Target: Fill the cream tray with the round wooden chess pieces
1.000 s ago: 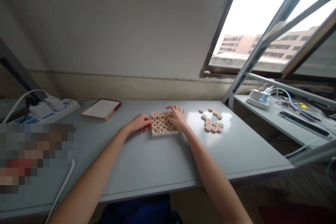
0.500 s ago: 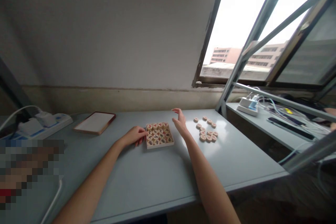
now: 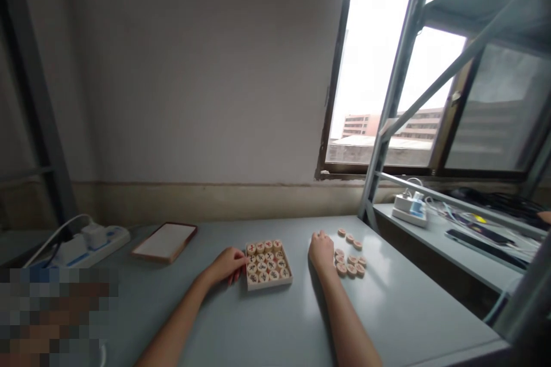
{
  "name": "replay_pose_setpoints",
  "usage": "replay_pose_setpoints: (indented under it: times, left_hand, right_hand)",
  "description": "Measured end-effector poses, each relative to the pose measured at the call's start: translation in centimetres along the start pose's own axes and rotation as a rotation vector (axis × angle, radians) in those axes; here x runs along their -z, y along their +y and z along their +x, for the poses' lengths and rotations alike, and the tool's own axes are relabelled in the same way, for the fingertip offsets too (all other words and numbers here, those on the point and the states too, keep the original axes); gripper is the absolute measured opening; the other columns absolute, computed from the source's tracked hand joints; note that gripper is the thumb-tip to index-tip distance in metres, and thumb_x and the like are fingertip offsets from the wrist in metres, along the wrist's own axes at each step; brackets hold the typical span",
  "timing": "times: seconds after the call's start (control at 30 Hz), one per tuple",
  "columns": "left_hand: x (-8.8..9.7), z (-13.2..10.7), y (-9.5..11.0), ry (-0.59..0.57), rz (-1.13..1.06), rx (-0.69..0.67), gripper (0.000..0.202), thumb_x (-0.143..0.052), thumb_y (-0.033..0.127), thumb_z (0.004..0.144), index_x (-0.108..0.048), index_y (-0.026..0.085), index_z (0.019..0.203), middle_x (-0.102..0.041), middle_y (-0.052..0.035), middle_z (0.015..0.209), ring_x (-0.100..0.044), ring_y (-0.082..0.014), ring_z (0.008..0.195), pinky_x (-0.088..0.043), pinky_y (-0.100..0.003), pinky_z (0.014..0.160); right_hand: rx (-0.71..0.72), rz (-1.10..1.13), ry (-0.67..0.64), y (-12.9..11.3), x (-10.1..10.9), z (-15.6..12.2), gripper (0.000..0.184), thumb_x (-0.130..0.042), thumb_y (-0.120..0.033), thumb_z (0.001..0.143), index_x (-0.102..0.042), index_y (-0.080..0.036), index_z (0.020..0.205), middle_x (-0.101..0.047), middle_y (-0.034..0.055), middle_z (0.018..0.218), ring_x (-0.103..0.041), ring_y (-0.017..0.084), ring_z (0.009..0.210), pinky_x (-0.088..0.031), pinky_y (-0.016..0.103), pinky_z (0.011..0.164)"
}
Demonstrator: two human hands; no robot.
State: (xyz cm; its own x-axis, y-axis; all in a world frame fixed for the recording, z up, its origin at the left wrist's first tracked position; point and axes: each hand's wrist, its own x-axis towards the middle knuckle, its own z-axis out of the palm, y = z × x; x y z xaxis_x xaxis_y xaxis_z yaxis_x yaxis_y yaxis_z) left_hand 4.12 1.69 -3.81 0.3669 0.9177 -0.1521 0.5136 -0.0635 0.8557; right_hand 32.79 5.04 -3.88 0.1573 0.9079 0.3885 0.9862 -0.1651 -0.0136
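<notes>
A power strip (image 3: 102, 246) lies at left, and buildings (image 3: 355, 125) show through the window (image 3: 371, 51).

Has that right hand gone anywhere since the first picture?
Yes: judged against the window frame, the right hand has moved right, from over the box to beside the loose discs.
</notes>
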Motion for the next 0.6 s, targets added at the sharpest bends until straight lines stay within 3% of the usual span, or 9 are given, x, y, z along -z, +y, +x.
replay_pose_setpoints:
  times: [0.1, 0.23, 0.37, 0.47, 0.6]
  left_hand:
    - [-0.1, -0.7, 0.7, 0.034, 0.014, 0.0, 0.035, -0.043, 0.046, 0.069, -0.05, 0.014, 0.057, -0.045, 0.0041, 0.039, -0.036, -0.0065, 0.029, -0.026, -0.02, 0.033]
    - [-0.2, -1.2, 0.9, 0.077, 0.024, -0.012, 0.034, -0.042, 0.044, 0.07, -0.05, 0.013, 0.057, -0.045, 0.0043, 0.04, -0.036, -0.0059, 0.03, -0.026, -0.02, 0.034]
    - [-0.4, -0.8, 0.3, 0.086, 0.028, -0.038, 0.033, -0.041, 0.042, 0.071, -0.05, 0.014, 0.057, -0.045, 0.0043, 0.04, -0.036, -0.0065, 0.03, -0.027, -0.02, 0.034]
    - [-0.4, -0.5, -0.1, 0.095, 0.049, -0.044, 0.033, -0.041, 0.042, 0.071, -0.05, 0.014, 0.057, -0.046, 0.004, 0.041, -0.037, -0.0068, 0.03, -0.028, -0.02, 0.034]
    - [-0.4, -0.5, 0.0, 0.105, 0.071, -0.033, 0.033, -0.04, 0.042, 0.072, -0.051, 0.014, 0.058, -0.046, 0.0039, 0.042, -0.037, -0.0066, 0.031, -0.028, -0.02, 0.035]
  right_hand:
    - [0.101, -0.006, 0.05, -1.0, 1.0, -0.4, 0.029, -0.032, -0.007, 0.079, -0.06, -0.011, 0.086, -0.056, 0.0161, 0.09, -0.052, 0.023, 0.084, -0.026, 0.039, 0.083]
    - [0.299, 0.069, 0.142, -2.5, 2.0, -0.7, 0.028, -0.033, -0.023, 0.086, -0.06, -0.015, 0.088, -0.057, 0.0124, 0.091, -0.05, 0.022, 0.086, -0.02, 0.04, 0.088]
    - [0.254, 0.081, 0.276, -2.6, 1.6, -0.4, 0.035, -0.03, -0.034, 0.088, -0.051, -0.016, 0.109, -0.051, 0.0144, 0.109, -0.046, 0.024, 0.097, -0.022, 0.04, 0.088]
    - [0.209, 0.077, 0.189, -2.0, 0.5, 0.0, 0.031, -0.036, -0.032, 0.086, -0.055, -0.014, 0.103, -0.056, 0.0144, 0.098, -0.05, 0.025, 0.09, -0.026, 0.04, 0.084]
    - [0.222, 0.256, 0.024, -1.5, -0.8, 0.7, 0.024, -0.038, -0.018, 0.082, -0.059, -0.017, 0.093, -0.058, 0.0084, 0.09, -0.052, 0.019, 0.086, -0.034, 0.027, 0.074]
